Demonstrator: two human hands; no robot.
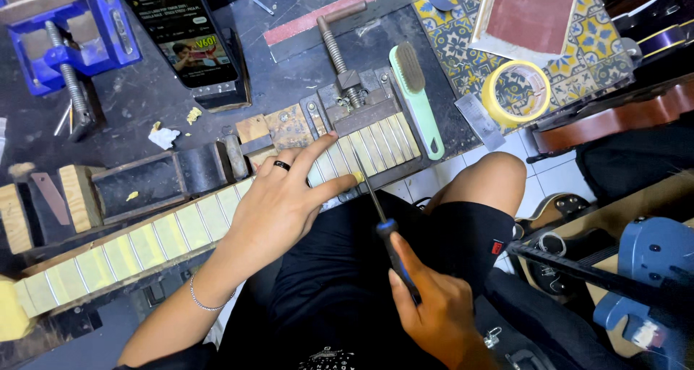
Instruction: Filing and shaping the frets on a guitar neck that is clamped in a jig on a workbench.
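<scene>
Nearest the camera, the right hand (437, 308) is closed in a full grip around the blue-and-black handle of a file (382, 218), thumb laid along the top. The thin shaft runs up and away from the lap, and its tip meets the near edge of the neck (181, 225) just beside the left thumb. Held this way, the long handle seems to give the hand leverage while the tip stays on one small spot.

Just beyond, the left hand (278, 203) lies flat on the neck, fingers (318, 149) spread and pressing down, holding nothing. A black ring sits on one finger and a thin bracelet on the wrist. The press looks meant to steady the wood close to where the tool works.

The neck is a long fretted piece covered in pale yellow tape between its metal frets. It runs from lower left, over the lap, up to the right. Its far end sits in a metal vise (354, 99) on the dark bench (144, 88); the clamp appears to keep it from shifting.

Past the vise lies a green brush (416, 99), bristles up, within easy reach. Further right are a roll of yellow tape (515, 91) and a sanding block (531, 12) on patterned tile. At the far left stands a blue vise (65, 30), with a phone (181, 30) propped beside it, its screen lit and facing the person.
</scene>
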